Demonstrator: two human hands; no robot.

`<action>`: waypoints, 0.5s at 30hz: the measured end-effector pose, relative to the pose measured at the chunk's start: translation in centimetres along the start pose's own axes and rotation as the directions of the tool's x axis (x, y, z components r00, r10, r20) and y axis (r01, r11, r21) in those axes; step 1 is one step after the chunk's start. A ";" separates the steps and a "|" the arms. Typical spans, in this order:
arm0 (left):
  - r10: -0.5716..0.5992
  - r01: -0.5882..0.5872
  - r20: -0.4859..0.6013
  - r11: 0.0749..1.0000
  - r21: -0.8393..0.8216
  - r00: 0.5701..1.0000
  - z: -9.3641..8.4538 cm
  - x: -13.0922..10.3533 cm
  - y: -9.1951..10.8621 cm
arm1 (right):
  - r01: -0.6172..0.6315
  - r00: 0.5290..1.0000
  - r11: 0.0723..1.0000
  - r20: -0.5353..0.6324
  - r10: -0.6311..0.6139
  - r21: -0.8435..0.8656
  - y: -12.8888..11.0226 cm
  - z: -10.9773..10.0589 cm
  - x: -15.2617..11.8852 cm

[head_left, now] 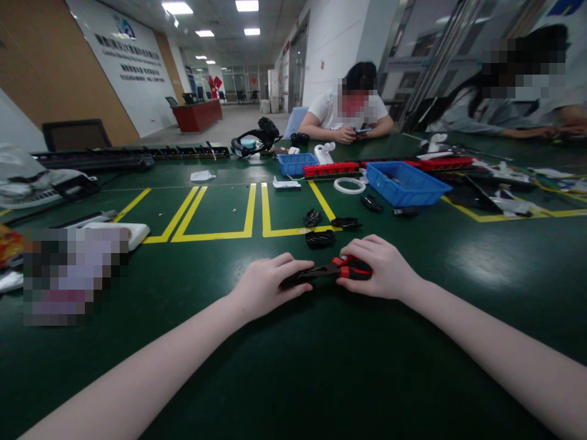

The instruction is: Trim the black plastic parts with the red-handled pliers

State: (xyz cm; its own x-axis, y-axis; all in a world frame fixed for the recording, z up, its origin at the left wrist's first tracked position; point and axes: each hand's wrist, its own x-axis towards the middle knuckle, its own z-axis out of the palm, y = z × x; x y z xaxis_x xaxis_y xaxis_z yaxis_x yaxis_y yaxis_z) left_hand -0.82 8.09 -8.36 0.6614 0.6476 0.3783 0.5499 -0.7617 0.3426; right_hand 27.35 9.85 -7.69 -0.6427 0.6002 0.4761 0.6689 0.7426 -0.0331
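My left hand point(273, 284) is closed around a small black part point(296, 278), mostly covered by the fingers. My right hand point(378, 269) grips the red-and-black handles of a pair of pliers point(343, 267). The dark jaws of the pliers point left and meet the black part between my hands. Whether the jaws clamp it, I cannot tell. Just beyond my hands, several similar black parts point(320, 238) lie loose on the green table point(293, 379).
Blue bins point(408, 186) and a white ring point(349, 186) stand farther back, near red strips point(331, 170). Yellow tape point(213, 235) marks the tabletop. A white-edged object point(137, 233) is on the left. Across the table sits a person point(316, 119); others are at right.
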 end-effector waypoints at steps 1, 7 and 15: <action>0.007 -0.007 -0.001 1.000 0.005 1.000 0.0 0.0 0.0 | 0.004 1.000 1.000 -0.003 -0.004 -0.005 0.0 0.0 0.0; 0.038 -0.038 -0.009 0.998 0.043 0.999 0.2 -0.1 -0.2 | 0.032 0.999 0.998 -0.005 -0.032 -0.059 0.0 -0.1 0.0; 0.067 -0.066 0.001 0.989 0.131 0.998 0.2 -0.2 0.1 | 0.001 1.000 0.999 0.026 0.000 -0.037 -0.1 -0.1 0.1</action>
State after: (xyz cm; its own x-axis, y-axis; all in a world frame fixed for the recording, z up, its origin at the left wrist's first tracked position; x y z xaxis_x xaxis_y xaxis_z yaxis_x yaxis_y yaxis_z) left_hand -0.82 7.90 -8.61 0.6970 0.5954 0.3996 0.5668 -0.7988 0.2017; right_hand 27.27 9.78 -7.60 -0.6523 0.6075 0.4533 0.6815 0.7318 0.0000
